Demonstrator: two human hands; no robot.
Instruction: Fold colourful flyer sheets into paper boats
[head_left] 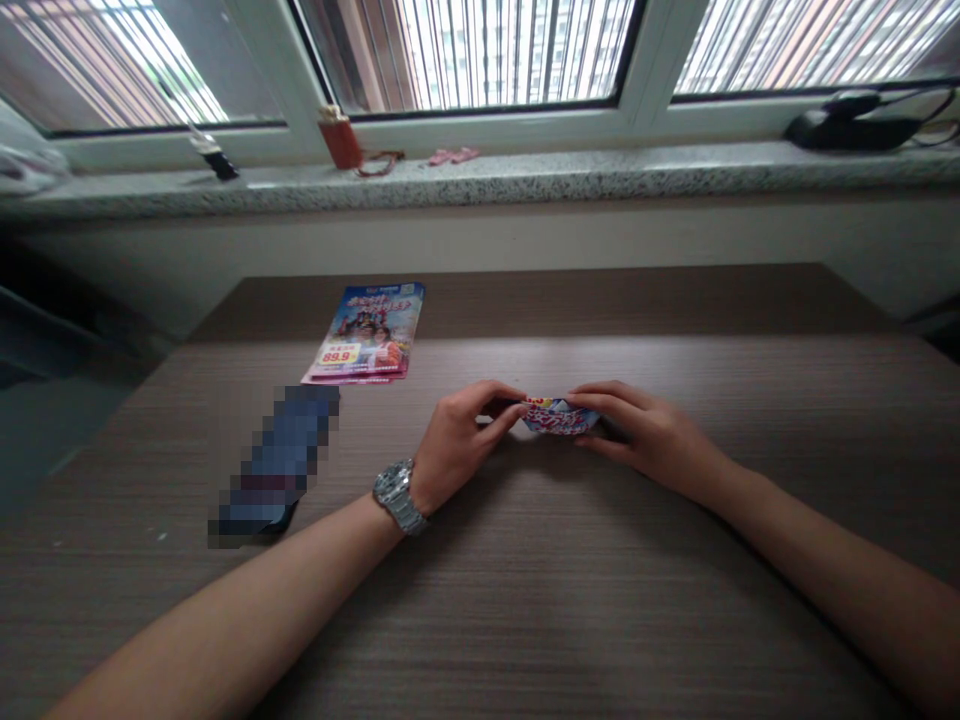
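Observation:
A small folded paper (559,416), printed in blue, red and white, is held between my two hands over the middle of the wooden table. My left hand (466,437) pinches its left end between thumb and fingers; a metal watch (400,496) is on that wrist. At the paper's right end, my right hand (637,432) grips it with the thumb below and the fingers above. The paper looks like a flat boat shape, wider at the top than at the bottom. Fingers cover both of its ends.
Printed flyers (371,335) lie stacked at the table's back left. Nearer sits a blurred-out phone-like device (277,465). Behind the table (600,620), a stone windowsill (525,180) carries a red-brown case (340,140), pink bits (453,156) and a black device with cables (851,125).

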